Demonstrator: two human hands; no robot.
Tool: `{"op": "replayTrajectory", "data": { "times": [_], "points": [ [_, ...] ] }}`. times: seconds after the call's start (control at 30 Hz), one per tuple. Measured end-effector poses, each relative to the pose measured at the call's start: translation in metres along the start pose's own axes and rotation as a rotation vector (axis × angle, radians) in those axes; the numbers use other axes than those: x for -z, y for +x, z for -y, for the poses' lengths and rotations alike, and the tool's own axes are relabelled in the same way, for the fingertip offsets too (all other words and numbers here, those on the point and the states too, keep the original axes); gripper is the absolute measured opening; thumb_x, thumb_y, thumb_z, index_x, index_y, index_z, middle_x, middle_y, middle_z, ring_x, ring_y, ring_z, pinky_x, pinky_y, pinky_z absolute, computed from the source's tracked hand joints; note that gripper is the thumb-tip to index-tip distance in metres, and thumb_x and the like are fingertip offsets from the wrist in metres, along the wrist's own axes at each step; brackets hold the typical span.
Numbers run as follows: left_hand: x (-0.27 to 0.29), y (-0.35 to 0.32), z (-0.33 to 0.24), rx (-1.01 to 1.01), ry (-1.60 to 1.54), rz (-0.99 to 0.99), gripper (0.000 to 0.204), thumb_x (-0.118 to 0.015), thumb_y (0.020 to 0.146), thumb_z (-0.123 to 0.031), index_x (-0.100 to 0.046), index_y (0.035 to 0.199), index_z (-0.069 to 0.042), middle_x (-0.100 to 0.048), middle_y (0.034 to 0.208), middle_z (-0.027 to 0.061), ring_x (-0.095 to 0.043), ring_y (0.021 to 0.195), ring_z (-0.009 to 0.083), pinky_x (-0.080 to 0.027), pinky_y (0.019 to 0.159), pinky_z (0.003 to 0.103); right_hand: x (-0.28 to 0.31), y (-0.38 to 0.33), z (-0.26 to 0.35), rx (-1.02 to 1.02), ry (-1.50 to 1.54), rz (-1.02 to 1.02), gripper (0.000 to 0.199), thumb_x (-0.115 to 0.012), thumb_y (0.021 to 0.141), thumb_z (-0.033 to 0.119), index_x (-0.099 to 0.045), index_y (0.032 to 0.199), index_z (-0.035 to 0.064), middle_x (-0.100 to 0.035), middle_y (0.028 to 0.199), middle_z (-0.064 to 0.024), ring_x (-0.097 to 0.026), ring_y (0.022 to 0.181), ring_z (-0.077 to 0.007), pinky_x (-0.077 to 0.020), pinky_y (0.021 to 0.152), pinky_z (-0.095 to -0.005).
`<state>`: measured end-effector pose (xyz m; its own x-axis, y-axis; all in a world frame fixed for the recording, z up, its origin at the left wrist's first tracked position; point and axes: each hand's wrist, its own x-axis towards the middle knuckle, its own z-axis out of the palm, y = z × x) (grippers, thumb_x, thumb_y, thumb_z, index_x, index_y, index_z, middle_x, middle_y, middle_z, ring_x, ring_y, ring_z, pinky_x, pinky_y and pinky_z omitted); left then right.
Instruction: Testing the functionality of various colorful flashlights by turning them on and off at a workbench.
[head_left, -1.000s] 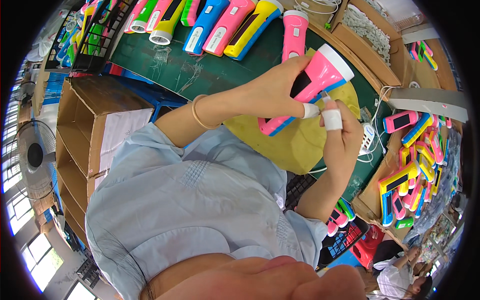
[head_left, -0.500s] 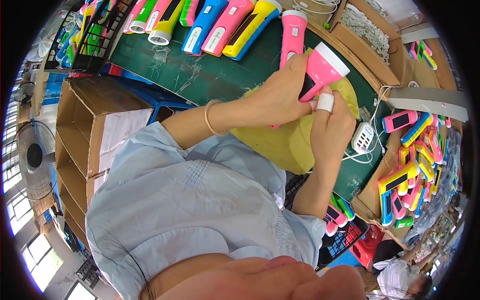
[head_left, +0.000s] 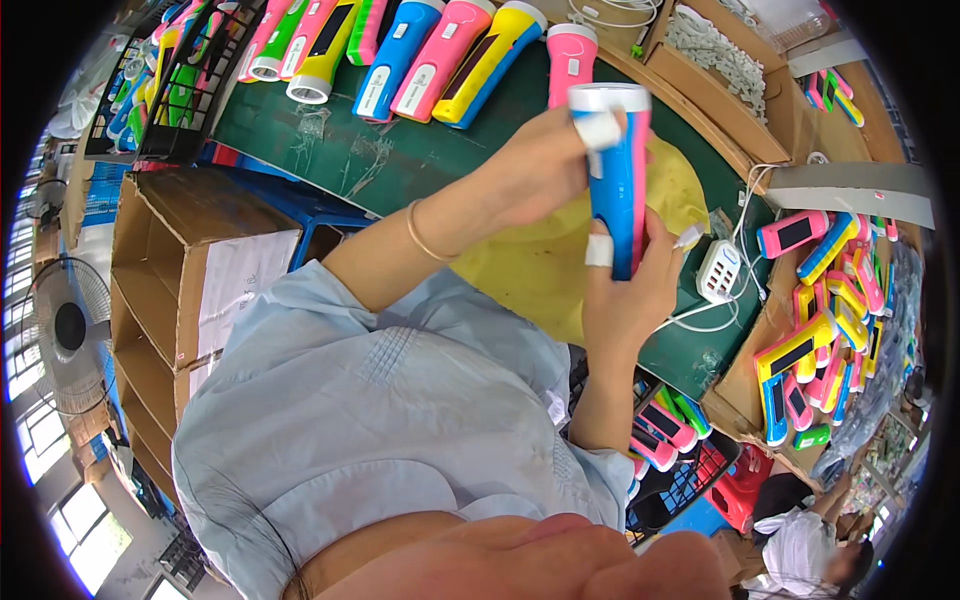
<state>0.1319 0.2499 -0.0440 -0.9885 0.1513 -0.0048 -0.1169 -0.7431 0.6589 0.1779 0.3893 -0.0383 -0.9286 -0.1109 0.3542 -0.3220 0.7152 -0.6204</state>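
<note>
On the green table point(head_left: 420, 152), the yellow cloth point(head_left: 540, 285) and a row of torches point(head_left: 398, 62) lie out of hand; how far those torches have come cannot be told. Your left hand point(head_left: 540, 165) grips the head end, your right hand point(head_left: 630, 305) the tail, of a blue-and-pink torch point(head_left: 618, 205) over the cloth. Its shell appears whole; whether it is finished is unclear. Just beside your right fingers, apart from the torch, shows a white plug point(head_left: 689, 236), its hold uncertain.

1. Shirt point(head_left: 400, 430): pale blue, loose, short-sleeved.
2. Collar point(head_left: 350, 492): broad, rounded, at the shirt's neck.
3. Textured panels point(head_left: 380, 357): stitched into the shirt's front.
4. Bangle point(head_left: 421, 238): slim, pale gold, beyond the shirt's left sleeve point(head_left: 322, 300).
5. White wraps point(head_left: 599, 250): on left hand point(head_left: 548, 163) and right hand point(head_left: 632, 302), past the shirt's sleeves.
</note>
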Motion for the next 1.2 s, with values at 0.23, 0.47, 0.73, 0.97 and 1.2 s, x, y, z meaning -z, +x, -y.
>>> {"op": "replayTrajectory", "data": {
  "times": [0.23,0.47,0.73,0.97,1.2],
  "points": [
    [-0.018,0.006,0.002,-0.036,0.037,-0.173,0.070,-0.022,0.087,-0.059,-0.049,0.111,0.001,-0.057,0.069,0.0113,-0.055,0.059,0.0215,-0.047,0.058,0.032,-0.003,0.022,-0.009,-0.223,0.893,0.312,0.045,-0.057,0.086,0.023,-0.047,0.116,-0.0088,-0.057,0.104,-0.0122,-0.052,0.091,-0.0141,-0.0413,0.080,-0.0273],
    [-0.020,0.022,-0.003,-0.039,0.052,-0.275,0.068,-0.019,0.089,-0.051,-0.056,0.097,0.005,-0.055,0.061,0.0130,-0.050,0.048,0.0210,-0.042,0.048,0.031,-0.018,0.024,-0.024,-0.255,0.866,0.464,0.051,-0.051,0.089,0.035,-0.050,0.116,-0.0075,-0.059,0.101,-0.0087,-0.049,0.093,-0.0127,-0.0364,0.088,-0.0262],
    [-0.019,0.051,-0.019,0.135,0.158,-0.184,0.047,-0.043,0.088,-0.043,-0.052,0.105,0.000,-0.059,0.098,0.0144,-0.057,0.085,0.0227,-0.047,0.076,0.035,0.009,0.026,-0.065,-0.844,1.204,0.550,0.068,-0.049,0.074,0.066,-0.049,0.105,0.0055,-0.052,0.071,-0.0047,-0.049,0.057,-0.0149,-0.0394,0.045,-0.0266],
    [0.214,0.176,-0.197,-0.701,2.411,-0.566,0.036,-0.058,0.077,-0.024,-0.053,0.105,-0.001,-0.059,0.091,0.0152,-0.057,0.083,0.0254,-0.048,0.065,0.034,0.171,0.081,-0.224,-0.473,0.392,-0.418,0.051,-0.051,0.086,0.045,-0.048,0.111,0.0006,-0.058,0.081,-0.0084,-0.055,0.062,-0.0187,-0.0461,0.052,-0.0278],
    [0.266,0.169,-0.262,-0.148,2.525,-0.536,0.040,-0.056,0.078,-0.026,-0.050,0.115,-0.014,-0.052,0.113,0.0115,-0.046,0.109,0.0318,-0.038,0.086,0.051,0.204,0.159,-0.272,-0.432,0.585,-0.487,0.035,-0.047,0.086,0.012,-0.044,0.111,-0.0118,-0.050,0.109,-0.0187,-0.053,0.097,-0.0268,-0.0491,0.087,-0.0448]
  ]
}}
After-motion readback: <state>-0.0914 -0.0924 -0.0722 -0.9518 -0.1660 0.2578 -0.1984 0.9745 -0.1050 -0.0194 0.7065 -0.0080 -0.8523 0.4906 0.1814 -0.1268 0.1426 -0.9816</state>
